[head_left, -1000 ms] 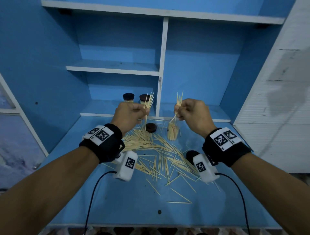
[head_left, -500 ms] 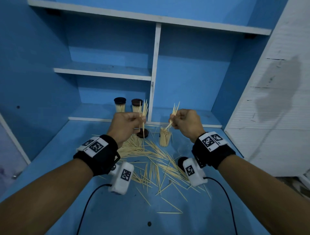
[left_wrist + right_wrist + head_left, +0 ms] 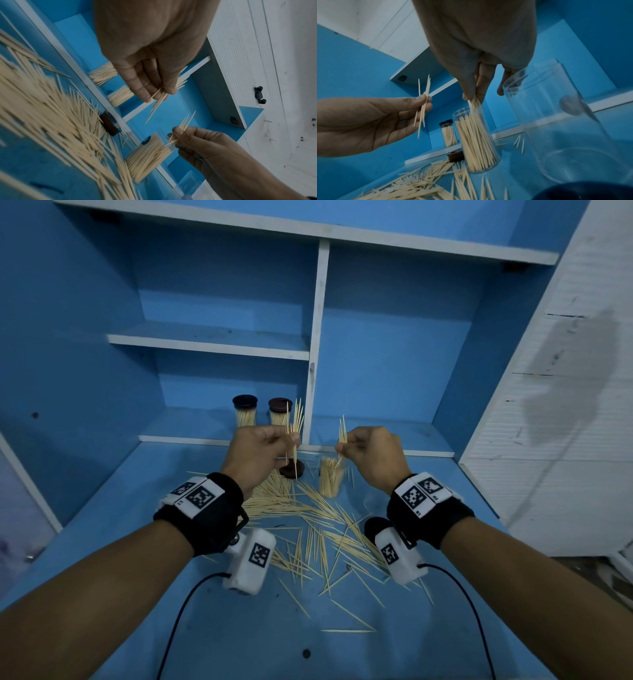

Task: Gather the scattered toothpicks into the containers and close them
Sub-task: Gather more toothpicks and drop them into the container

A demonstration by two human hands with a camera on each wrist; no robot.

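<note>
Right hand [image 3: 371, 455] is pinching a small bundle of toothpicks [image 3: 475, 104] between thumb and fingers and feeding it tip-down into the open jar [image 3: 476, 143], centre of the right wrist view. The lower tips are already sitting inside the rim, among the sticks packed in there.

Left hand [image 3: 260, 453] is pinching its own bundle [image 3: 295, 433] upright, just left of centre in the head view, hovering above the loose brown lid [image 3: 292, 469]. It looks like it's waiting its turn.

My take on doing it well:
- Keep the right-hand bundle close to vertical and parallel to the sticks already in the jar; angled sticks will likely jam across the mouth.
- Let go only once the tips are well below the rim, or they'll probably tip out.
- The jar looks nearly full, and nothing is steadying it, so a sideways nudge could topple it.
- An empty clear jar [image 3: 565, 121] is standing at the right of the right wrist view; probably next for the left-hand bundle.

The big scatter [image 3: 308, 529] is lying across the blue tabletop [image 3: 239, 638] in the lower middle of the head view, so plenty is left. Two capped jars [image 3: 263, 414] are standing on the shelf, upper centre.
</note>
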